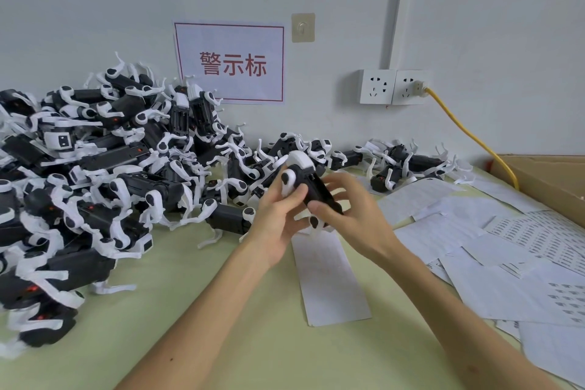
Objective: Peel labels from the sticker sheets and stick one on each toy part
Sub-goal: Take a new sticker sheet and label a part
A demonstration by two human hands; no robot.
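Observation:
I hold one black-and-white toy part (311,188) above the middle of the table. My left hand (278,218) grips it from the left, thumb on its white joint. My right hand (351,212) holds its black body from the right, fingers curled over the top. A narrow white sticker sheet (329,282) lies flat on the table just below the toy. Whether a label is on my fingers cannot be seen.
A big pile of black-and-white toy parts (95,174) fills the left side and runs along the wall behind my hands. Several loose sticker sheets (506,250) overlap at the right. A cardboard box (550,177) and a yellow cable (474,136) stand at far right.

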